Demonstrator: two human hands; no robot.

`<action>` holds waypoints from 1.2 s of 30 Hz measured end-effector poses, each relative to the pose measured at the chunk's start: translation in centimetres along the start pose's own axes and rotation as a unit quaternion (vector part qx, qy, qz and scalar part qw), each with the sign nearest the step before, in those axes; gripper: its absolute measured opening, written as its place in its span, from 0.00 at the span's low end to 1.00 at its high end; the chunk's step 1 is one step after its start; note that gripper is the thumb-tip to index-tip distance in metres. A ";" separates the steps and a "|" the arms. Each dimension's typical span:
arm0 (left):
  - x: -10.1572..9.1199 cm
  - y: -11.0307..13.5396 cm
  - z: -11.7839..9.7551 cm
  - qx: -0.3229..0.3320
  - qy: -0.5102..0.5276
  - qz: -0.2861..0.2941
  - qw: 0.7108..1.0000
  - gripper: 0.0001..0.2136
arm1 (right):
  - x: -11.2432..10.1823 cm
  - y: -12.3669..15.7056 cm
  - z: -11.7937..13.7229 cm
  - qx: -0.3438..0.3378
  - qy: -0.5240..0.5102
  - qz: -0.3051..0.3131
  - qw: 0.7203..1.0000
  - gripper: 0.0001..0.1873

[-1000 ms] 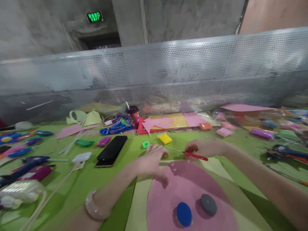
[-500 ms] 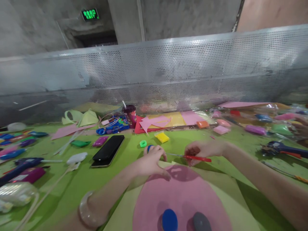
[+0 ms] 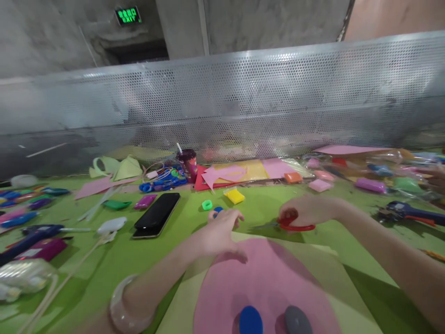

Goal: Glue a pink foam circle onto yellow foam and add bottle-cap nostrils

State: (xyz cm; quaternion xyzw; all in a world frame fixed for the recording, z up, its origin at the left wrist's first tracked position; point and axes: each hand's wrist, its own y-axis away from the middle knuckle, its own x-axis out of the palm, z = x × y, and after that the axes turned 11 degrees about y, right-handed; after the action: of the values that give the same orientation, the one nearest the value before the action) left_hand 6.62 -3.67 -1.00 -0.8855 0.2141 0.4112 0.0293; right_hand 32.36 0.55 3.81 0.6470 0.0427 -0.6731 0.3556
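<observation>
My right hand (image 3: 297,212) grips red-handled scissors (image 3: 299,226) by the handles, low over the green table. Their blades point left, towards my left hand. My left hand (image 3: 224,234) has its thumb and fingers spread above the far edge of a pink paper oval (image 3: 267,283). A small blue round piece (image 3: 218,211) shows just beyond its fingers, partly hidden; whether they touch it I cannot tell. On the oval, near the bottom of the view, sit a blue disc (image 3: 251,320) and a grey disc (image 3: 298,320). Pale yellow paper (image 3: 351,297) lies under the oval.
Beyond my hands lie a yellow packet (image 3: 235,196) and a green ring (image 3: 207,205). A black phone (image 3: 158,215) and a glue gun (image 3: 38,234) are at left, pliers (image 3: 405,211) at right. A lidded cup (image 3: 188,166) stands before a perforated metal barrier (image 3: 222,106).
My right hand has moved right with the scissors, away from my left hand. The left hand stays nearly in place, fingers spread.
</observation>
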 end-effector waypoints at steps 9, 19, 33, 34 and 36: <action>-0.2 0.5 -0.6 0.001 -0.020 0.083 0.996 0.32 | -0.6 1.0 0.6 0.022 -0.021 0.051 0.998 0.12; 0.0 1.1 -1.1 0.069 -0.030 0.094 0.993 0.23 | -0.7 1.1 1.4 -0.004 -0.032 0.069 0.997 0.13; -0.1 1.9 -2.0 -0.009 0.022 0.084 0.996 0.31 | -0.6 0.7 1.3 -0.013 -0.004 0.030 0.999 0.17; 0.0 1.9 -1.9 -0.008 0.023 0.083 0.996 0.31 | -0.6 0.7 1.4 -0.018 -0.001 0.028 0.999 0.17; 0.1 1.7 -1.8 -0.003 0.018 0.081 0.997 0.32 | -0.5 0.6 1.5 -0.026 0.005 0.022 0.999 0.16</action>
State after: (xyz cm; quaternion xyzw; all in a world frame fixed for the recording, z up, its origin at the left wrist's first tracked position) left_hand 7.24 -5.69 0.33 -0.8728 0.2845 0.3964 -0.0105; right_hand 31.40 -0.43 4.71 0.6419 0.0473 -0.6605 0.3866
